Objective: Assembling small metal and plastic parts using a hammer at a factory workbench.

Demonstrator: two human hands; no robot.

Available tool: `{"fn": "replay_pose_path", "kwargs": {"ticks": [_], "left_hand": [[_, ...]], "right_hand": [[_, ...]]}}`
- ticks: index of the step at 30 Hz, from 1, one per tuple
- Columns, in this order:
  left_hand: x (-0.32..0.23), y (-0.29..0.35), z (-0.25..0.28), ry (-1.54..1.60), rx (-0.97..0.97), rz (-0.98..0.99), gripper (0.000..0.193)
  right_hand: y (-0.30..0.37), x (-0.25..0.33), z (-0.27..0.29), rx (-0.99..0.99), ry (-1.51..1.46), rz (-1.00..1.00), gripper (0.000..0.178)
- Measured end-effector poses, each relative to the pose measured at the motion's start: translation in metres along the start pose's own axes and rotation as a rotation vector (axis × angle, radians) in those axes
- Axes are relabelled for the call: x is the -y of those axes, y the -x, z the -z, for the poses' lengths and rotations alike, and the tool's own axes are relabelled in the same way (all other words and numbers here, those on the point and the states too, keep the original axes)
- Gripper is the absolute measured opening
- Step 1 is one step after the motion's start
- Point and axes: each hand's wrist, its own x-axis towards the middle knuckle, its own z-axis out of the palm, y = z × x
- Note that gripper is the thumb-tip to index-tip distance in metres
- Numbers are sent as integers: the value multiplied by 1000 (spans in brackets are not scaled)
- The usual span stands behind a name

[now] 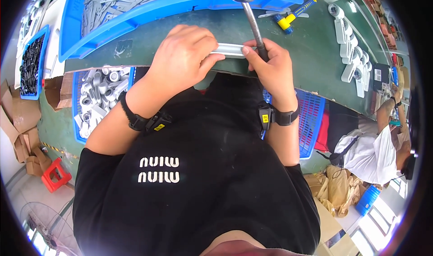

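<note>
Green workbench (311, 48); red stool (62, 178) on pale flr (22, 190), L; prob. windows (367, 239) lower R.

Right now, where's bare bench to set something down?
Widest: green benchtop right of the right hand, bordered by the yellow-and-blue mallet and pale grey lever-shaped parts. Narrower: the strip left of the left hand, between the blue plastic bin and front edge. Crowded: between the hands, with a pale channel-shaped piece and steel-shafted hammer.
</note>
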Motion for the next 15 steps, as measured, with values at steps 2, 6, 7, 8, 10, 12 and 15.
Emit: {"fn": "replay_pose_path", "kwargs": {"ticks": [2, 6, 7, 8, 10, 12, 15], "left_hand": [[-5, -3, 4, -35, 51, 10, 20], [-14, -5, 0, -54, 89, 62, 16], [-14, -5, -3, -55, 88, 64, 16], [-14, -3, -8, -52, 49, 16, 16], [-13, -2, -10, -48, 13, -33, 15], [-12, -3, -9, -69, 36, -44, 20], [-15, 0, -14, -72, -22, -41, 22]], "right_hand": [[-1, -1, 1, 13, 2, 9, 19], [-1, -6, 1, 15, 101, 79, 18], [-1, -9, 1, 10, 179, 144, 16], [0, -9, 1, 13, 179, 145, 16], [1, -10, 1, 3, 187, 153, 16], [1, -10, -2, -21, 165, 160, 18], [2, -3, -1, -40, 166, 155, 21]]}}
